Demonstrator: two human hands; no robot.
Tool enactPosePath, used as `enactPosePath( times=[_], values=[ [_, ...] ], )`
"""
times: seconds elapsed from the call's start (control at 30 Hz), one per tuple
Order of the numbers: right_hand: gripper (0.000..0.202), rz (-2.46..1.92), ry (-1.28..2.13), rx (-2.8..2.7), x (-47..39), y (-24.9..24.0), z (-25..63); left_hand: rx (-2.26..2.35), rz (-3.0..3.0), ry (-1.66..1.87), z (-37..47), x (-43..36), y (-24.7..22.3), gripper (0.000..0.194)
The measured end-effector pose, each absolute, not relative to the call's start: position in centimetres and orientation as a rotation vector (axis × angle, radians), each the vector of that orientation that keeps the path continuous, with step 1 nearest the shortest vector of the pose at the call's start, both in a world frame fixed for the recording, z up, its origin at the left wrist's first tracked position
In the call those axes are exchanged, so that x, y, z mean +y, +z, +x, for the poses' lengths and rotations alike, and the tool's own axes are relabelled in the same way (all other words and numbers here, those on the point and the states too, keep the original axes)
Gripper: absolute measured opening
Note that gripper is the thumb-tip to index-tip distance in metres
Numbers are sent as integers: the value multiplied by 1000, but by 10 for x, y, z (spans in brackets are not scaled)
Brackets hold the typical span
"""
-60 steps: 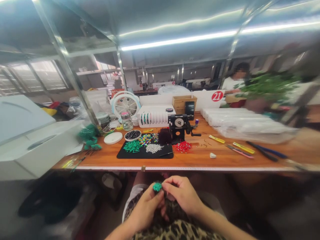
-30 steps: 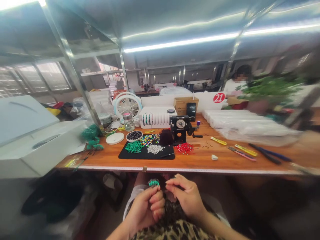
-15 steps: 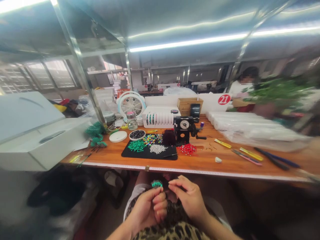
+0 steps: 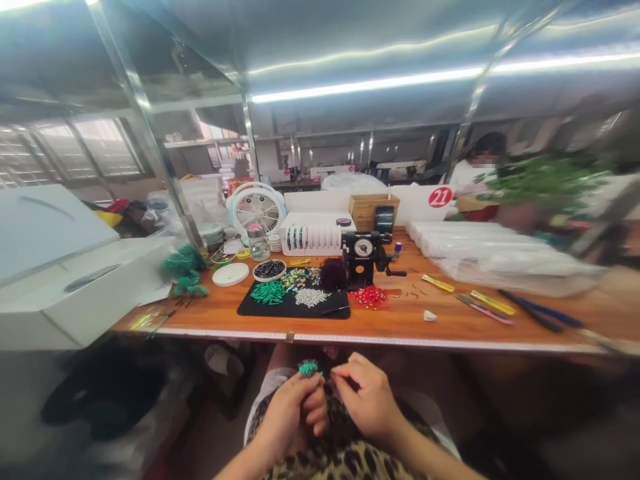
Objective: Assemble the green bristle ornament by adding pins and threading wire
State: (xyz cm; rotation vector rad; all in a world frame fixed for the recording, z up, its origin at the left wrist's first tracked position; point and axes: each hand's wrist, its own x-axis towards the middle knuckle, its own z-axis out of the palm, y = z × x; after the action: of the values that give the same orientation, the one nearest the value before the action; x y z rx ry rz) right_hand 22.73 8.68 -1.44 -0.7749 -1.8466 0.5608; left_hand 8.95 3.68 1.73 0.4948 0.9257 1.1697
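Observation:
My left hand (image 4: 287,410) is closed around the base of a small green beaded cluster (image 4: 309,368) with dark tips, which sticks up above the thumb. Close to its right, my right hand (image 4: 367,395) pinches with thumb and forefinger; whatever lies between those fingertips is too small to make out. Both hands are over my lap, below the table's front edge. Above them on the table lies a black mat (image 4: 270,312) bearing green tube pieces (image 4: 269,292), silver beads (image 4: 312,297) and mixed coloured beads (image 4: 295,279).
A black hand-cranked machine (image 4: 363,260) stands behind red beaded pieces (image 4: 370,297). A dish of black beads (image 4: 270,269) and a white lid (image 4: 231,274) are at left. Cutters (image 4: 437,283) and pliers (image 4: 540,312) lie at right. A person (image 4: 477,167) sits beyond.
My right fingertips have come slightly down and closer to the left hand. The green cluster has tilted a little. The whole view has shifted slightly.

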Motion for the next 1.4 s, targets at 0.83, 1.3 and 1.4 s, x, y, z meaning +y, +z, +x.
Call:
enactPosePath(
  times=[0.83, 1.3, 1.4],
  values=[
    [25, -862, 1071, -1849, 80, 11, 243, 1560, 1269, 1115, 77, 31, 41, 25],
    [22, -1040, 1043, -1900, 95, 19, 317, 1752, 1407, 1178, 47, 30, 60, 21],
    [48, -896, 1290, -1992, 75, 31, 284, 1602, 1507, 1029, 73, 30, 55, 20]
  ],
)
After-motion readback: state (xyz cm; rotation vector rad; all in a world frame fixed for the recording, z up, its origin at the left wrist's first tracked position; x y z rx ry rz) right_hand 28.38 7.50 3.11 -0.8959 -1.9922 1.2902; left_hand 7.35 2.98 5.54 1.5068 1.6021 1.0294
